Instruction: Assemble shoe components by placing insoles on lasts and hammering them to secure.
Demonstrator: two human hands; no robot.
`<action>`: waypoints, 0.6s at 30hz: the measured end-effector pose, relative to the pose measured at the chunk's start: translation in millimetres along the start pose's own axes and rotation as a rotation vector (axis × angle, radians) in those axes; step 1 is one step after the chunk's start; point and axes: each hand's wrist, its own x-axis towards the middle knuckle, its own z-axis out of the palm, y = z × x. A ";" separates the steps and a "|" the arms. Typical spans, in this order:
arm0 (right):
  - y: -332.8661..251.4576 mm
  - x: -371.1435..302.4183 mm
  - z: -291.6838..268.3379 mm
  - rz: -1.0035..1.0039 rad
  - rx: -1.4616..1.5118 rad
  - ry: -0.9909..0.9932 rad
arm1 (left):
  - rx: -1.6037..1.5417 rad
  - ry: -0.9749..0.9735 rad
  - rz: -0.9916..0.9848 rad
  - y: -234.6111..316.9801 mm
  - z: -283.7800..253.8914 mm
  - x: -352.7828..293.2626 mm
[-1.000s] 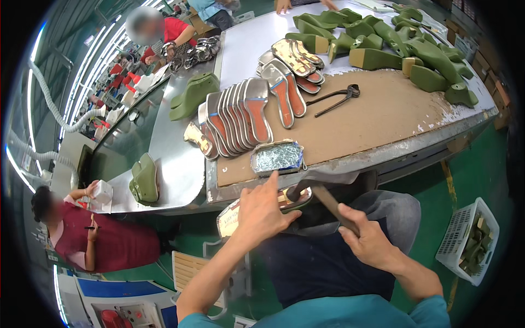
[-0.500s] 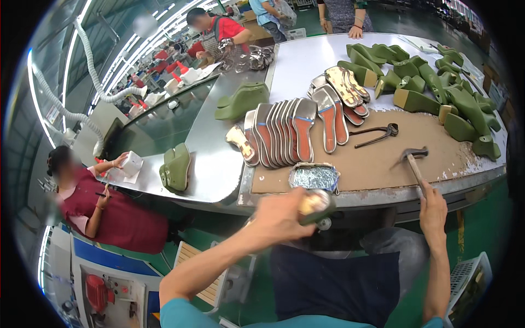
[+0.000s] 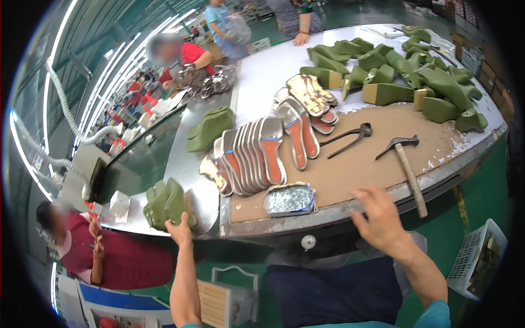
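Hammer now out of right hand, lying at 3 o'clock, handle overhanging tabletop edge; green shoe last carried to 8 o'clock, beside second last. Left hand touches its neighbour's near end, thumb and fingers parted; cannot tell if gripping. Right hand empty, fingers spread, at 4 o'clock.

- One head-worn fisheye view, looking down and forward across the bench
- Near: the left hand and right hand
- Farther: a red-sleeved co-worker, toward the upper left
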 end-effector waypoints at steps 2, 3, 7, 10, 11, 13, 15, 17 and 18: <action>-6.0 1.7 8.0 -0.036 0.061 -0.024 | 0.066 -0.112 0.133 1.2 -5.3 9.6; -5.7 -0.5 11.5 -0.022 0.043 -0.014 | 0.264 -0.011 0.373 22.1 3.6 5.1; -0.6 -6.7 31.0 0.029 0.106 -0.082 | 0.054 -0.177 0.668 141.1 56.5 -37.3; -3.0 -6.9 42.2 -0.027 0.139 -0.065 | -0.146 -0.719 0.581 216.0 112.0 -99.8; -4.0 -7.9 42.3 -0.018 0.127 -0.090 | -0.174 -0.773 0.634 233.6 137.4 -122.2; -1.1 -13.6 45.6 0.005 0.132 -0.130 | 0.018 -0.765 0.705 245.1 186.2 -145.6; 12.5 -24.2 46.8 0.030 0.147 -0.086 | 0.164 -0.795 0.664 250.3 225.8 -154.5; 20.4 -28.7 40.5 0.036 0.149 -0.034 | 0.158 -0.820 0.565 246.3 246.0 -147.4; 21.6 -29.6 36.2 0.041 0.159 -0.018 | 0.094 -0.761 0.594 237.3 253.9 -141.5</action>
